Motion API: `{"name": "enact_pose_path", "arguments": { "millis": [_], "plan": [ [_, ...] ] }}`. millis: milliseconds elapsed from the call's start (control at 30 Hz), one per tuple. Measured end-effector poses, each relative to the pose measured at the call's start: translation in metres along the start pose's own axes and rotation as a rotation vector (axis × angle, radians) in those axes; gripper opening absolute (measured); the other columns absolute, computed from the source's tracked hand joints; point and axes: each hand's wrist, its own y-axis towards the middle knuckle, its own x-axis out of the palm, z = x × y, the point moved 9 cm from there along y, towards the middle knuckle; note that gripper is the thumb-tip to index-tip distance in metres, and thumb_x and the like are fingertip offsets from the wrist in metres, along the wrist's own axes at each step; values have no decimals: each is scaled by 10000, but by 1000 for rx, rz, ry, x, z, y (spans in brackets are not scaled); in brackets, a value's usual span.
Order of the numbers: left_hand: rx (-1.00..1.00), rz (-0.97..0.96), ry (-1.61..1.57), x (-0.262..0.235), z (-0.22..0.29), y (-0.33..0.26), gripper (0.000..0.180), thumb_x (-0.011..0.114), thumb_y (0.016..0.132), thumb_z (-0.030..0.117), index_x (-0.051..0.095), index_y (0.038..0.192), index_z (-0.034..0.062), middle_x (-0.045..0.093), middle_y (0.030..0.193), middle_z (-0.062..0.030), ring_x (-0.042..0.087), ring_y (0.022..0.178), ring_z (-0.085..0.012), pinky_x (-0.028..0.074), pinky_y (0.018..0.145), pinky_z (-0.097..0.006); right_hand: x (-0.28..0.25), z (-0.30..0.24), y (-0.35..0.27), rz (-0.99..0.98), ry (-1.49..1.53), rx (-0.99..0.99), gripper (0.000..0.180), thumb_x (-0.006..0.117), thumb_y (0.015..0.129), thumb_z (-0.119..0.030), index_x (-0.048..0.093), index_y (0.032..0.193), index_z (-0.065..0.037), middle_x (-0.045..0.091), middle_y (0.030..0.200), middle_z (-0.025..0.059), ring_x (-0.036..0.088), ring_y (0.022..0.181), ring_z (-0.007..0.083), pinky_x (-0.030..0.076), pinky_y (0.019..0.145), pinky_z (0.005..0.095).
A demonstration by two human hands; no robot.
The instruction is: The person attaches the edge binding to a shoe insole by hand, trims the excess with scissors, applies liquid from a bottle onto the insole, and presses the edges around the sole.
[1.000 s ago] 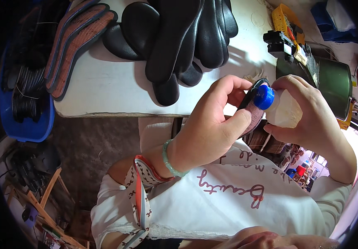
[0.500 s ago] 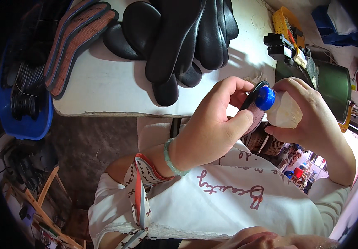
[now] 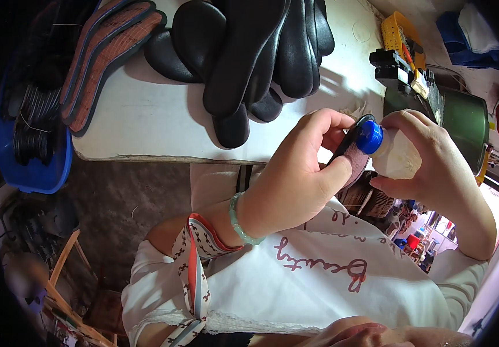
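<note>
Pinching a dark-rimmed, pinkish-brown piece [image 3: 356,158] between thumb and fingers, the left hand [image 3: 294,179] holds it near the front edge of the bench [image 3: 139,133]. The right hand [image 3: 437,153] grips a translucent bottle [image 3: 400,155], its blue cap [image 3: 370,137] at the piece's face. Black insoles [image 3: 235,63] lie piled beyond, brown-faced insoles [image 3: 115,62] to the left.

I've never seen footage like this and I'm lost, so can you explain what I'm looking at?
There's no machine: these are a person's bare hands. A fisheye camera worn on the head looks down at them, so straight edges bend. The left hand holds a dark-rimmed piece. The right hand holds a translucent bottle, its blue cap at that piece; I can't tell whether they touch. Black pads and reddish strips lie on the white table.
</note>
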Motion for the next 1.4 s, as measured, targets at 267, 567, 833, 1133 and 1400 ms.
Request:
{"name": "enact_pose_path", "arguments": {
  "millis": [267, 567, 833, 1133, 1400],
  "plan": [
    [12, 1, -26, -1, 1, 0, 383, 515, 854, -26, 489, 1235, -14, 562, 1062, -55, 540, 963, -77, 472, 818, -221, -1, -1, 2, -16, -23, 24, 586, 815, 573, -192, 568, 1078, -25, 602, 955, 140, 594, 917, 345, 476, 813, 406],
    [113, 82, -58, -8, 3, -1, 278, 602, 859, 41, 539, 1121, -23, 607, 955, -92, 596, 908, -162, 501, 781, -298, 0, -4, 3, 24, 7, -19, 589, 815, 571, -187, 571, 1079, -13, 610, 968, 145, 595, 939, 346, 473, 822, 407],
    [3, -37, -184, -6, -6, 1, 399, 512, 874, -20, 457, 1268, -33, 556, 1150, -68, 547, 1042, -106, 457, 945, -267, 2, 0, 3, 39, 20, -11, 579, 810, 576, -179, 573, 1073, -1, 614, 973, 154, 608, 920, 351, 481, 813, 399],
    [4, -39, -229, -15, 3, 1, 393, 500, 885, -21, 452, 1274, -36, 567, 1175, -78, 556, 1091, -113, 459, 960, -280, -6, -13, 8, 119, 69, -140, 544, 824, 634, -191, 571, 1071, 11, 617, 983, 174, 620, 898, 360, 499, 803, 394],
    [95, 82, -194, -22, 22, -2, 327, 534, 845, -1, 506, 1169, -34, 586, 1060, -80, 563, 961, -121, 470, 883, -260, -10, -9, 6, 148, 145, -82, 607, 841, 599, -169, 578, 1130, -37, 634, 1020, 141, 624, 949, 325, 484, 848, 391]
  ]
}}
